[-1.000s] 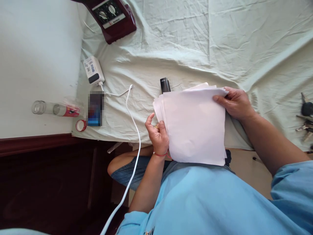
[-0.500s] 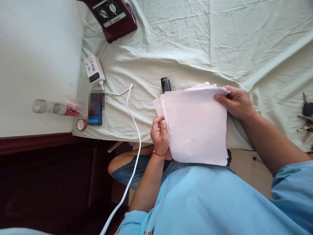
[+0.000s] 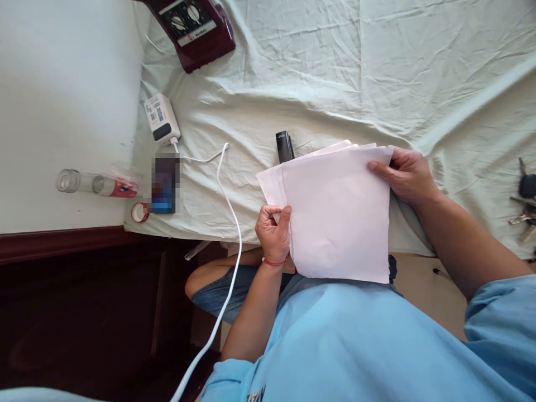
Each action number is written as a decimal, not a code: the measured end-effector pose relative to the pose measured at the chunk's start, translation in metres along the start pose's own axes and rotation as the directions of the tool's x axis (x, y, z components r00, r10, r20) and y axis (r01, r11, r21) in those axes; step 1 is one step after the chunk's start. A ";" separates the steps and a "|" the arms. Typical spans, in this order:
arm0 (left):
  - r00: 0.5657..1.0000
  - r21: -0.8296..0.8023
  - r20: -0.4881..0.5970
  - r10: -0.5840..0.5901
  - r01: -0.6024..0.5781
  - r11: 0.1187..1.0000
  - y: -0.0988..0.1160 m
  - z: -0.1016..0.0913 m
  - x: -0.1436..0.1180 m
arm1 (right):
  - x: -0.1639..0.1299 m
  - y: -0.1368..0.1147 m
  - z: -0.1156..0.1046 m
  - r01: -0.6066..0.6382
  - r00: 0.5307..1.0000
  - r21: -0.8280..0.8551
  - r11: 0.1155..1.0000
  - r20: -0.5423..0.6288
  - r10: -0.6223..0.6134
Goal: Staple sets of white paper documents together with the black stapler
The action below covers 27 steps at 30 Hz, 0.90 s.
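Several white sheets of paper point(image 3: 339, 218) are held in a loose, slightly fanned stack above my lap and the table's near edge. My left hand point(image 3: 273, 231) grips the stack's left side, with the thumb on top and the fingers partly curled. At the upper right corner, my right hand point(image 3: 404, 173) pinches the sheets between thumb and fingers, most of those fingers being behind the paper. Just beyond the top edge of the sheets lies a black stapler-like object point(image 3: 285, 146), its lower end covered by the paper.
A white cable point(image 3: 234, 223) runs from a white box point(image 3: 162, 120) down past my left arm. To the left are a phone-like blurred device point(image 3: 164, 184), a red tape roll point(image 3: 139, 212) and a glass bottle point(image 3: 96, 184). A maroon appliance point(image 3: 199, 33) stands behind; keys point(image 3: 525, 195) lie far right.
The sheets have shifted and fanned slightly at the upper left. My left thumb has moved onto the paper's left edge. My right hand has stayed nearly in place.
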<state>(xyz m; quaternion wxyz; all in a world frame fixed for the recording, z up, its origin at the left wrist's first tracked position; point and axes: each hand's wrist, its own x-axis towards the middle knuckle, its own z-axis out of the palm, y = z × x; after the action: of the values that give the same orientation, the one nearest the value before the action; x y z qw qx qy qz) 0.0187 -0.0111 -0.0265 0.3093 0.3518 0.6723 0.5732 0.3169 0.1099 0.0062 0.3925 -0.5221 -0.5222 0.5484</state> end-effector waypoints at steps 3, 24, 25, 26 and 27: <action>1.000 -0.006 0.001 -0.022 0.022 1.000 0.000 0.000 0.000 | 0.000 0.001 0.000 0.016 1.000 -0.030 0.999 -0.022 -0.017; 0.994 -0.081 0.069 0.081 -0.076 0.994 -0.002 0.001 -0.005 | 0.001 -0.006 0.001 0.054 0.998 -0.093 0.994 0.033 -0.051; 0.993 -0.074 0.061 0.103 -0.098 0.992 -0.002 0.001 -0.004 | 0.001 -0.006 0.001 0.058 0.998 -0.094 0.994 0.033 -0.055; 0.991 -0.057 0.052 0.125 -0.122 0.991 -0.002 0.000 -0.004 | 0.000 -0.006 0.000 0.062 0.998 -0.099 0.993 0.035 -0.059; 0.988 -0.029 0.044 0.148 -0.147 0.989 -0.003 0.000 -0.003 | 0.000 -0.006 0.000 0.066 0.997 -0.104 0.992 0.038 -0.063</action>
<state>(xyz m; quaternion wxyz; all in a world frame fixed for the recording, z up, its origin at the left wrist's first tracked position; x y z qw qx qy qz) 0.0199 -0.0139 -0.0290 0.2860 0.4099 0.6297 0.5947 0.3158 0.1111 0.0121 0.3730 -0.5154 -0.5735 0.5161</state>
